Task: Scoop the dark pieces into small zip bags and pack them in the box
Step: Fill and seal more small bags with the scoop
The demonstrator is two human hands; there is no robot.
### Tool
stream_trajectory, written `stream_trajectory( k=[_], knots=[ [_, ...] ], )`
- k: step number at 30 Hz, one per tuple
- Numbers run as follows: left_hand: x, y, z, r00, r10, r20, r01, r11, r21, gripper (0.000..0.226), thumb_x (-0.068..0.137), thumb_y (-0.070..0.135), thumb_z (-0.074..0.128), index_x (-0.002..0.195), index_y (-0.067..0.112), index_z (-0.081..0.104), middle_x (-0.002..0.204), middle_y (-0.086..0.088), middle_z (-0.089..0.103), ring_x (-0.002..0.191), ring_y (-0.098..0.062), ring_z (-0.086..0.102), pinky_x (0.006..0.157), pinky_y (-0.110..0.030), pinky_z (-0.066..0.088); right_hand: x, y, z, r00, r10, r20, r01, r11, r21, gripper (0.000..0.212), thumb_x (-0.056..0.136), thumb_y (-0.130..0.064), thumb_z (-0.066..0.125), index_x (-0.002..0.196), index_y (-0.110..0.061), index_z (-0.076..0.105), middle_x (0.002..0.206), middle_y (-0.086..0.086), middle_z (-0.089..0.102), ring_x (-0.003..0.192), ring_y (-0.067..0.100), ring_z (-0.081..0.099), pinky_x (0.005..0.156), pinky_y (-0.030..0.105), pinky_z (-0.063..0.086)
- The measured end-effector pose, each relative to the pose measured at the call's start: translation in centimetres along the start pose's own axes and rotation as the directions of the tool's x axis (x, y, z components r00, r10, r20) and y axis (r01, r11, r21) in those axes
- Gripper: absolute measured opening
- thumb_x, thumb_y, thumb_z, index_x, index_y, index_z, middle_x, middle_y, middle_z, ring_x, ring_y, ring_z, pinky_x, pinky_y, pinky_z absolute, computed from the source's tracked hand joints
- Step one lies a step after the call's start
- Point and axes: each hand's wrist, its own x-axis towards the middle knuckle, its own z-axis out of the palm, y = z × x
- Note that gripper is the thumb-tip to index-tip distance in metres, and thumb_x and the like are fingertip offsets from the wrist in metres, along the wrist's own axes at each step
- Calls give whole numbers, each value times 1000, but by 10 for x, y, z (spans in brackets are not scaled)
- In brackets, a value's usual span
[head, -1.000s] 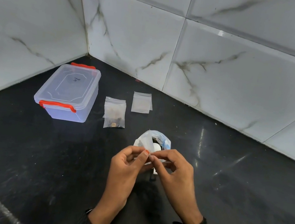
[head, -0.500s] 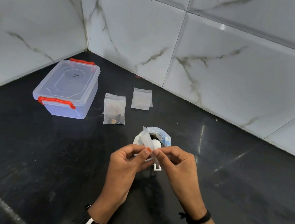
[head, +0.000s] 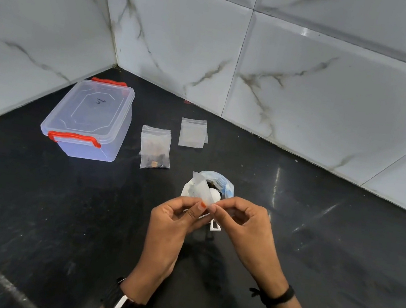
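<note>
Where both grips meet, left hand (head: 174,217), right hand (head: 244,225) pinching zip bag (head: 201,187) (sticking up).

The open crinkled clear-and-blue plastic pouch (head: 218,182) is half covered by the small clear zip bag (head: 201,188) pinched between the left hand (head: 172,217) and right hand (head: 244,225), so its dark contents barely show. The white plastic scoop (head: 214,226) is mostly hidden behind the fingers (only its open rectangular handle end and a round white part peek out). Both forearms run off the bottom edge. The black scrawl on the translucent lidded box with red clips (head: 89,119) is too small to read.
</note>
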Motion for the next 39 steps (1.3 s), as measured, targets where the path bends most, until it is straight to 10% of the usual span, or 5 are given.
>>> stream_trajectory(
  k=[27, 32, 36, 39],
  knots=[
    [13, -2, -12, 963, 269, 26, -234, 782, 578, 12, 85, 10, 65, 76, 17, 64, 71, 4, 65, 70, -12, 63, 67, -19, 51, 6, 1, -2, 951, -212, -223, 150, 953, -263, 18, 78, 0, 69, 73, -16, 60, 71, -7, 64, 66, 6, 62, 60, 12, 50],
    [8, -2, -5, 932, 343, 114, -337, 709, 620, 10, 83, 9, 65, 78, 16, 62, 85, 5, 59, 79, -5, 60, 69, -13, 48, 4, 5, 0, 900, -424, -96, 369, 862, -347, 24, 78, 11, 66, 78, -14, 67, 92, -5, 65, 88, 6, 63, 70, 16, 53],
    [5, -2, -10, 876, 386, 290, -473, 564, 677, 26, 79, 33, 58, 105, 32, 54, 111, 20, 49, 108, -9, 53, 85, -14, 46, 4, 5, 2, 916, -398, -46, 367, 879, -304, 28, 81, 9, 64, 96, -14, 72, 100, -11, 63, 90, 1, 62, 74, 9, 49],
    [12, -4, -22, 787, 365, 497, -597, 249, 763, 69, 75, 34, 60, 138, 34, 30, 141, 14, 32, 137, -5, 26, 113, -18, 23, 4, 2, 1, 946, -325, -10, 313, 918, -243, 33, 81, 9, 62, 100, -17, 69, 100, -9, 66, 83, 4, 64, 70, 14, 52]
  ],
)
